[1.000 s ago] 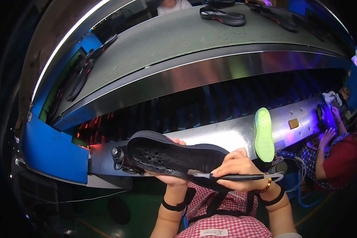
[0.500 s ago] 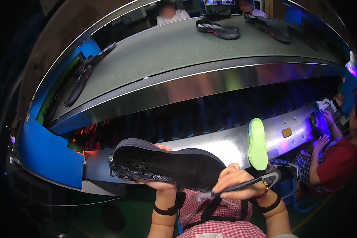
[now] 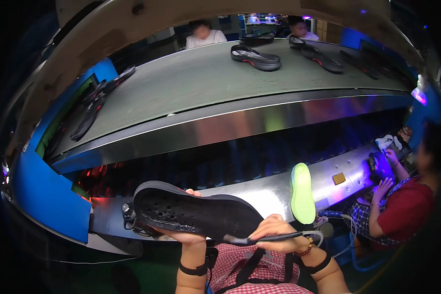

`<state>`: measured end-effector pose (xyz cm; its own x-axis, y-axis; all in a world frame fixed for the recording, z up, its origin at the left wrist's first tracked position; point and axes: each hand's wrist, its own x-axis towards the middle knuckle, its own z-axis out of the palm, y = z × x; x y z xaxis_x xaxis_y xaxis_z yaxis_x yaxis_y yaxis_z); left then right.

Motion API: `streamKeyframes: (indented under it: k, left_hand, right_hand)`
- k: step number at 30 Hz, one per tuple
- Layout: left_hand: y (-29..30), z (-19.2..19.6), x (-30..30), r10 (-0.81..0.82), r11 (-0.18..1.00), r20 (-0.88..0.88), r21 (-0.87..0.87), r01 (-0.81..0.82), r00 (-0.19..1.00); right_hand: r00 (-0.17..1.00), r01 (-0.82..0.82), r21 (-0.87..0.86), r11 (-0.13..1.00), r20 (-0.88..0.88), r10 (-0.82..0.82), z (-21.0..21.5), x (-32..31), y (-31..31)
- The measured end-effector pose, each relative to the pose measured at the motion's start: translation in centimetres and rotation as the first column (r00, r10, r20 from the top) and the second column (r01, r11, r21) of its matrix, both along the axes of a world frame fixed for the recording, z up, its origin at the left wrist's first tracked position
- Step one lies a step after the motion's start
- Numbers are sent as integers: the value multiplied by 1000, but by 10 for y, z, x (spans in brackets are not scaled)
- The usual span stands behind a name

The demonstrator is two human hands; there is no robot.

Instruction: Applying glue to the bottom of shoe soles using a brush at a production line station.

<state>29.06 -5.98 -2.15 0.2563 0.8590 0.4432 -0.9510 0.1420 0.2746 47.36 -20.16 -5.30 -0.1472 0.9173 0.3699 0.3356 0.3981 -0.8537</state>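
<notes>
Black shoe sole (image 3: 196, 215), cradled from beneath by left hand (image 3: 183, 236) fingers; right hand (image 3: 274, 232) fingers clenched on dark pen-like tool (image 3: 267, 238). Edge work seemingly underway; next called for steady tip contact.

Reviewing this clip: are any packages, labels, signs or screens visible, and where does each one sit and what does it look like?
Screen: far top centre, behind the conveyor belt, a small bright bluish rectangle, too small to read.
Tag: a small tan square stuck on the lower metal shelf, right of the green sole.
No packages or signs can be made out.
</notes>
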Motion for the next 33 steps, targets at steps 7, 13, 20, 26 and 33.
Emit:
streamKeyframes:
  k: [7, 13, 20, 26, 33]
  left_hand:
    - [4, -4, -1, -59, 998, 20, 18, 59, 998]
    - [5, 3, -2, 32, 999, -43, 1, -32, 999]
    - [5, 4, 3, 29, 999, -39, 26, -28, 999]
    - [-4, 11, -1, 97, 995, -122, 12, -97, 988]
    - [5, 9, 3, 61, 995, -76, 87, -54, 995]
  right_hand:
    - [966, 103, -50, 993, -234, -112, -10, 7, 2]
    - [977, -141, 8, 990, -159, 140, 3, 10, 1]
    - [984, 157, -12, 988, -83, -157, 4, 16, -3]
    - [984, -152, -19, 988, -101, 150, 14, 20, -4]
    - [991, 26, -45, 999, -130, -32, 4, 23, -2]
